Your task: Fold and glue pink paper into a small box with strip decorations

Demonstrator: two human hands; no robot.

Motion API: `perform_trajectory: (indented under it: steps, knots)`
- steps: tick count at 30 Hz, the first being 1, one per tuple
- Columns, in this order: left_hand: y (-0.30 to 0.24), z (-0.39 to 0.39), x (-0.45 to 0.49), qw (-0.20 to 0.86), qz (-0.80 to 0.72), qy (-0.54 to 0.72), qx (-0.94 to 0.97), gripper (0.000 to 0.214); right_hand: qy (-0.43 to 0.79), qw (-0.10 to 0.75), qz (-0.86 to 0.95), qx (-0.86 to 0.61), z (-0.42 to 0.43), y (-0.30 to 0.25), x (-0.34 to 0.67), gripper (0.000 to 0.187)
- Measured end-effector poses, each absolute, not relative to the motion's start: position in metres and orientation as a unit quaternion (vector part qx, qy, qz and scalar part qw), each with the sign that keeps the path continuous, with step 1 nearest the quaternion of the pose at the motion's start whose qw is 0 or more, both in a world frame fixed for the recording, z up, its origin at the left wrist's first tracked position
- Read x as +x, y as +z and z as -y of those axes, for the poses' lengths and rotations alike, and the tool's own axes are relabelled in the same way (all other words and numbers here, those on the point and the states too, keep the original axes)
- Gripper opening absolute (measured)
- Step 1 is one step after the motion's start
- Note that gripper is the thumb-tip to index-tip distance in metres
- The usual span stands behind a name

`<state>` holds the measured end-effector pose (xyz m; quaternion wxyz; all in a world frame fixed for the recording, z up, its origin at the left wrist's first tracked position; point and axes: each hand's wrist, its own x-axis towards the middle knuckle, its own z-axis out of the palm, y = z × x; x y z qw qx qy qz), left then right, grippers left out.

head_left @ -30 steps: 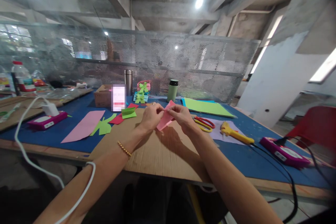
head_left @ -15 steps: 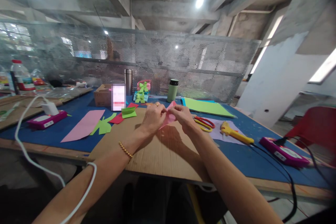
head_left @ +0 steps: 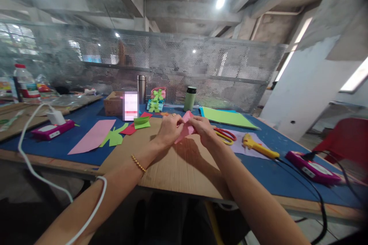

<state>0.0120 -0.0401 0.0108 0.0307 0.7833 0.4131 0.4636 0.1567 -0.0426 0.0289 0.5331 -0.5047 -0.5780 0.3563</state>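
Between my hands, just above a brown cardboard sheet [head_left: 172, 172], is a piece of pink paper [head_left: 186, 129]. My left hand [head_left: 171, 128] pinches its left side, with a ring on one finger. On the right side, my right hand [head_left: 202, 128] grips the paper between thumb and fingers. The paper looks folded or creased; its far part is partly hidden by my fingers. Scissors with red and yellow handles [head_left: 225, 136] lie right of my right hand. Left of my left hand are folded green paper [head_left: 142, 122] and red paper [head_left: 128, 129].
A yellow glue gun [head_left: 260, 147] rests on pale purple paper at right, its black cord trailing to a purple power strip [head_left: 312, 166]. Green sheets [head_left: 228, 117], a green tumbler [head_left: 189, 98], a steel flask [head_left: 141, 89] and a cardboard box [head_left: 113, 103] stand farther back. A white cable crosses my left forearm.
My fingers have shifted slightly on the pink paper, and more of its surface now shows between my hands. The view has moved a little; the other things stay in place.
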Motion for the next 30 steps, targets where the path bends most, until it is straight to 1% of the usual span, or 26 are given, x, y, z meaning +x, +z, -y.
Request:
perform_trajectory:
  steps: [3,5,7,9,11,12,13,15,19,22,26,30]
  knots:
    - [0.01,0.035,0.009,0.034,-0.402,0.486,0.775,0.009,0.33,0.537,0.588,-0.507,0.04,0.029,0.16,0.022]
    - [0.011,0.032,0.006,0.045,-0.392,0.51,0.764,0.011,0.285,0.554,0.606,-0.494,0.037,0.031,0.164,0.025]
    - [0.013,0.028,0.002,0.074,-0.381,0.53,0.754,0.013,0.206,0.578,0.637,-0.467,0.036,0.033,0.17,0.024]
    - [0.015,0.025,-0.002,0.108,-0.365,0.541,0.75,0.014,0.1,0.587,0.679,-0.429,0.036,0.037,0.176,0.019]
    - [0.017,0.022,-0.005,0.131,-0.345,0.546,0.752,0.014,0.016,0.57,0.726,-0.384,0.039,0.042,0.181,0.014]
    - [0.018,0.022,-0.007,0.14,-0.334,0.548,0.754,0.013,-0.005,0.554,0.75,-0.362,0.04,0.044,0.182,0.014]
    - [0.018,0.021,-0.007,0.15,-0.322,0.549,0.757,0.013,-0.006,0.537,0.77,-0.345,0.042,0.045,0.183,0.016]
    - [0.019,0.022,-0.008,0.173,-0.306,0.548,0.759,0.012,0.036,0.516,0.789,-0.333,0.044,0.046,0.184,0.018]
    - [0.023,0.025,-0.009,0.236,-0.288,0.537,0.757,0.008,0.13,0.51,0.779,-0.34,0.044,0.043,0.183,0.017]
    - [0.025,0.027,-0.011,0.341,-0.255,0.537,0.728,0.003,0.149,0.526,0.77,-0.328,0.043,0.043,0.18,0.012]
    - [0.024,0.027,-0.014,0.486,-0.215,0.524,0.665,0.013,0.181,0.528,0.76,-0.334,0.049,0.045,0.174,0.013]
    - [0.019,0.026,-0.015,0.559,-0.204,0.489,0.638,0.024,0.199,0.518,0.761,-0.337,0.053,0.046,0.172,0.015]
